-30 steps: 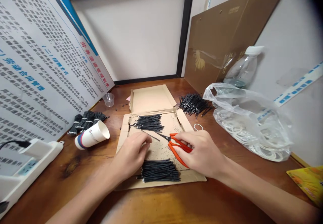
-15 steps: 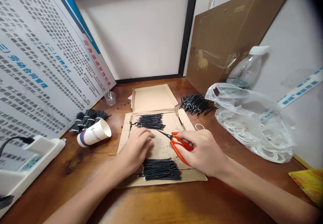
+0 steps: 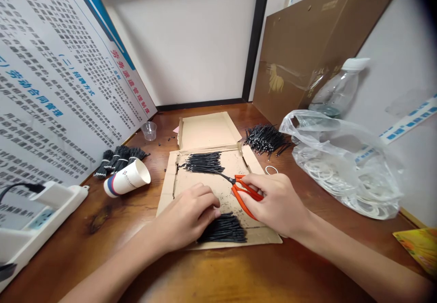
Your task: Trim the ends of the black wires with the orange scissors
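I count two hands, one left hand [image 3: 196, 212] and one right hand [image 3: 276, 203], one pair of scissors [image 3: 233, 181], one carton [image 3: 227, 198] and three heaps of black wires [image 3: 227, 228], too dense to number singly. There are two cups, one paper cup [image 3: 124, 180] and one clear cup [image 3: 149, 131], and at least three tied bundles [image 3: 120, 161]. I also see one power strip [image 3: 66, 201], one bottle [image 3: 341, 84], one bag [image 3: 336, 137], one loose ring [image 3: 271, 166] and one yellow packet [image 3: 418, 248].
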The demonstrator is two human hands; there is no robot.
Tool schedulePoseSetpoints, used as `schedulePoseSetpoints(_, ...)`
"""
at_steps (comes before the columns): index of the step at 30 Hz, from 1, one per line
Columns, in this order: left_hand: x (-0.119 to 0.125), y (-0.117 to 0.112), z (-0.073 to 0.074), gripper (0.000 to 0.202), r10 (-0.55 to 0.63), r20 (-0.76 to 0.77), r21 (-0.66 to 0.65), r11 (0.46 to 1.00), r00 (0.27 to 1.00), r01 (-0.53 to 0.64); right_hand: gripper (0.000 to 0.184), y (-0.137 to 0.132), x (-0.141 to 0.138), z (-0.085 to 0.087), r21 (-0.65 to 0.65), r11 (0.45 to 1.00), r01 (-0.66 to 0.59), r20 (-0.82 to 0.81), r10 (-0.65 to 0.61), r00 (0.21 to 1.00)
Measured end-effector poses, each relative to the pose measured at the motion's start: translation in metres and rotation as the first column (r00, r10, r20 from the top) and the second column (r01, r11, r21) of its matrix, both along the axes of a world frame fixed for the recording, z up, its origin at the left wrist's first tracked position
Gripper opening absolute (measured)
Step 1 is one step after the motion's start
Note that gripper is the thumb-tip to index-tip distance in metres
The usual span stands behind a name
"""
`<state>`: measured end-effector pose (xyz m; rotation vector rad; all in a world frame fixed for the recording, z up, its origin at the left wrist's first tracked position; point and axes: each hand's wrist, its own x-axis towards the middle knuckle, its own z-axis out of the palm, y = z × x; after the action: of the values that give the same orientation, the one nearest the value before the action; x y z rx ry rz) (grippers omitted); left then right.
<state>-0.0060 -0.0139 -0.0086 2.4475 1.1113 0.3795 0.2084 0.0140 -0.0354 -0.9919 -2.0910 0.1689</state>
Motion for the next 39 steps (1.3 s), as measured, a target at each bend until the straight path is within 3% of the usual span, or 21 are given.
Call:
schedulePoseSetpoints(5,0.005,-0.003,-0.008,0.010,0.037,0.014,-0.083,0.996,0.999,-0.035,0.017,0.000,0.000,-0.001,-0.059,0.997,0.048,0.046,-0.045,0.998)
schedulePoseSetpoints(12,0.012,-0.009,-0.007,0.016,0.091,0.068,-0.104,0.991,0.994,-0.084,0.018,0.000,0.001,0.005,0.077,0.992,0.099,-0.062,-0.094,0.994)
schedulePoseSetpoints(18,0.006,-0.006,0.000,0.013,0.316,0.201,-0.126,0.947,0.927,-0.295,0.018,0.001,-0.002,0.004,-0.005,0.999,0.047,0.008,-0.047,0.999)
schedulePoseSetpoints(21,0.001,-0.001,0.001,0.010,0.379,0.289,-0.155,0.925,0.879,-0.347,0.017,-0.001,-0.004,0.004,-0.061,0.998,0.002,0.003,-0.002,1.000)
schedulePoseSetpoints(24,-0.001,0.001,0.001,0.010,0.376,0.339,-0.160,0.926,0.862,-0.341,0.014,-0.002,-0.004,0.004,-0.085,0.996,-0.014,0.019,0.016,1.000)
schedulePoseSetpoints(30,0.001,0.000,-0.001,0.013,0.333,0.407,-0.102,0.942,0.851,-0.320,0.016,-0.004,-0.002,0.005,0.047,0.995,-0.087,-0.053,0.089,0.995)
schedulePoseSetpoints(39,0.001,0.000,-0.005,0.014,0.308,0.464,-0.099,0.950,0.831,-0.297,0.016,-0.007,-0.003,0.007,0.056,0.988,-0.143,-0.058,0.146,0.988)
